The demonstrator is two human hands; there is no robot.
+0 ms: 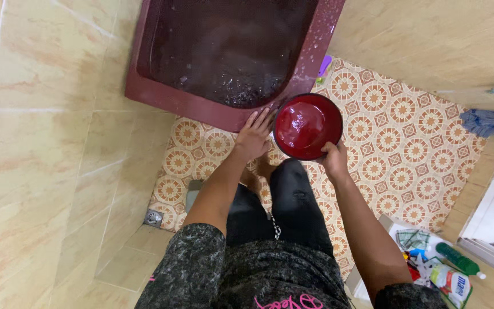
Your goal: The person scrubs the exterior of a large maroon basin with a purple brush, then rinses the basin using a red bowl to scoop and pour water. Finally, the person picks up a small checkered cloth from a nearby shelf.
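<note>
A round red bowl [307, 125] is held above the patterned floor, its wet inside facing up at me. My right hand [333, 156] grips its lower right rim. My left hand [254, 136] rests with fingers spread against the bowl's left side, close to the front edge of a dark maroon basin [224, 109] that holds water. My legs in black trousers stand below the bowl.
Beige tiled walls close in on the left and upper right. A floor drain [153, 217] sits at lower left. A box of cleaning bottles and cloths [435, 266] is at lower right. A blue mop head [487, 121] lies at right, beside a doorway threshold.
</note>
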